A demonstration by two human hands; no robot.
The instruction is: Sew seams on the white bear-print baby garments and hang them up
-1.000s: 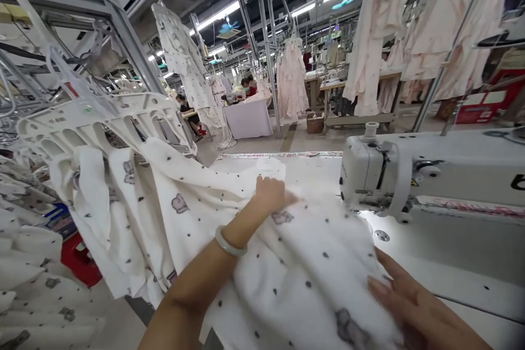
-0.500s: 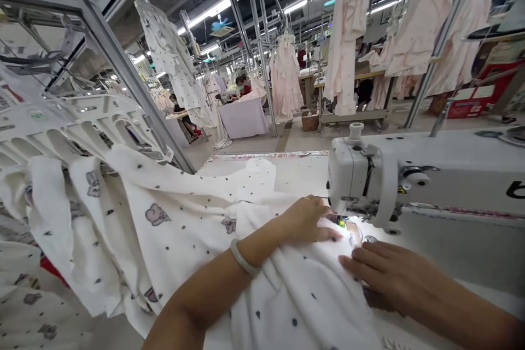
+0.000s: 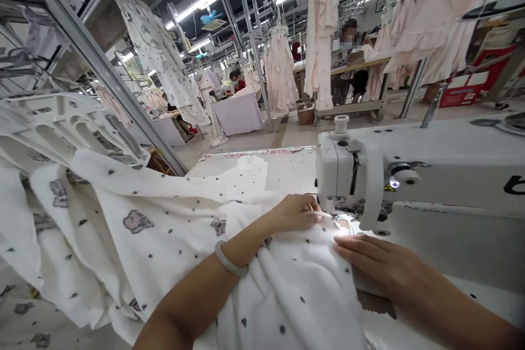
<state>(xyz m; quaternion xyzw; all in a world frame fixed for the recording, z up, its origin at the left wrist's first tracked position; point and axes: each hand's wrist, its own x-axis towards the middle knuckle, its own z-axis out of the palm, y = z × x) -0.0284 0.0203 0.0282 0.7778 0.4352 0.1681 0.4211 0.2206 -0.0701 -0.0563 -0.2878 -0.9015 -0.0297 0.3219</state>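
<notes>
White printed fabric (image 3: 283,284) with small dark marks and grey-pink animal figures drapes across the table beneath both arms. Its edge reaches the lit needle area of a white sewing machine (image 3: 338,169). My left hand (image 3: 296,212), with a pale bangle at the wrist, is closed in a pinch on the fabric's edge just left of the needle. Fingers stretched out and together, my right hand (image 3: 379,257) lies flat at the fabric's right edge, in front of the machine. Whatever is under its palm is hidden, apart from a brown piece (image 3: 375,303) below it.
To the left, more of the printed cloth hangs by a white slotted rack (image 3: 77,115) and a grey metal post (image 3: 106,74). Pink garments (image 3: 281,68) hang beyond the table, where people sit at other machines. The machine's long arm (image 3: 459,147) fills the right side.
My left fingers have closed from a looser spread into a pinch at the fabric edge. My right hand's fingers now lie flatter and straighter. The view has shifted slightly.
</notes>
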